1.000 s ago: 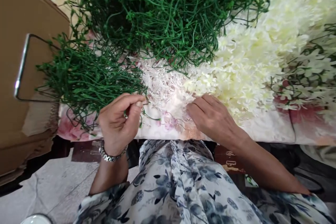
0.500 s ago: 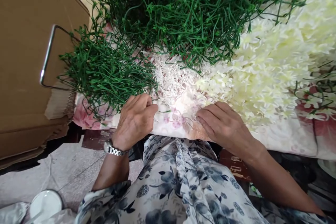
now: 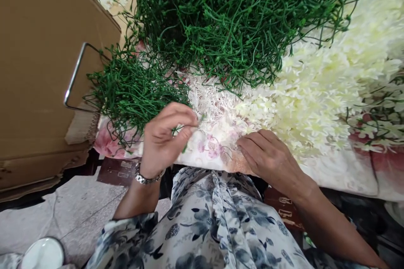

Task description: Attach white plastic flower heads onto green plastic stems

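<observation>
My left hand (image 3: 166, 141) is pinched shut on a thin green plastic stem (image 3: 184, 128), lifted just above the flowered cloth (image 3: 217, 155) near the small pile of green stems (image 3: 132, 92). My right hand (image 3: 268, 157) lies on the cloth with its fingers curled down at the edge of the cream artificial flowers (image 3: 315, 101); what its fingertips hold is hidden. A patch of white stamen pieces (image 3: 211, 96) lies between the two hands. A big heap of green stems (image 3: 233, 21) fills the top.
A brown cardboard box (image 3: 38, 71) with a metal wire handle (image 3: 74, 77) stands at the left. A white bowl (image 3: 42, 254) sits on the floor at the lower left. Finished flower sprigs (image 3: 381, 122) lie at the right edge.
My left hand went down to the cloth by the green pile, then rose again pinching a green stem. My right hand stayed in place on the cloth. The view shifted slightly.
</observation>
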`<state>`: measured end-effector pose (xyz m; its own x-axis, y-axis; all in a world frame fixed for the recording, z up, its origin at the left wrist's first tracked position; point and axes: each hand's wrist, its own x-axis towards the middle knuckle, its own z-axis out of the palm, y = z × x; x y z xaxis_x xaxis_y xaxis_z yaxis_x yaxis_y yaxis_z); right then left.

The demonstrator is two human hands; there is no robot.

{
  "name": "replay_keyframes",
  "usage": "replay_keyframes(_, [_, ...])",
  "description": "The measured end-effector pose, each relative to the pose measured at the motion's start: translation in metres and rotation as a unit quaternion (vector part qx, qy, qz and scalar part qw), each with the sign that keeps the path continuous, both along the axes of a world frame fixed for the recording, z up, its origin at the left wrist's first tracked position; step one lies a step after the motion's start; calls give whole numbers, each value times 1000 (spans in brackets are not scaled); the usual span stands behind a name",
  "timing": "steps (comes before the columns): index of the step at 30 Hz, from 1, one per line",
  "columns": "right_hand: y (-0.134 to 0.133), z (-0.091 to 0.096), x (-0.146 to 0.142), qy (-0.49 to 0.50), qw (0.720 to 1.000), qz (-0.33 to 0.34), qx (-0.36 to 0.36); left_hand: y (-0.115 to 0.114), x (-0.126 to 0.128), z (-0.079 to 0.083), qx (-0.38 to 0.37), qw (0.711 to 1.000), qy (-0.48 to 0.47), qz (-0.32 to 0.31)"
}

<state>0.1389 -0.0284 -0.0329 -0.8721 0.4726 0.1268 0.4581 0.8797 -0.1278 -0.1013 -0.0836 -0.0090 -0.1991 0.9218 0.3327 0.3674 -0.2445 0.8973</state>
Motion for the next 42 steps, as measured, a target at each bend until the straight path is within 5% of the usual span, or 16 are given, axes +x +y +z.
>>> replay_keyframes(2, [0,1,1,-5,1000,2,-3,-1,11,-2,-14,994,83,-63])
replay_keyframes(8, [-2,6,7,-3,1000,-16,0,-2,51,-18,31,939,326,-107])
replay_keyframes(12, [-3,6,10,-9,1000,-25,4,-6,50,-23,85,953,256,-137])
replay_keyframes(16, [-3,5,12,10,999,-28,15,-8,21,-20,52,975,217,6])
replay_keyframes(18, [-2,4,12,18,999,-29,20,-7,9,-16,34,958,282,34])
replay_keyframes(22, [-3,4,13,38,998,-39,22,-5,6,-11,19,912,411,-10])
replay_keyframes(31, [-4,4,16,59,997,-44,28,5,21,-16,8,841,535,-79])
replay_keyframes(37, [-8,9,11,170,982,-76,42,5,17,-25,45,862,502,-56])
replay_keyframes(42, [-18,12,-20,153,988,7,3,2,20,-19,47,885,460,-48])
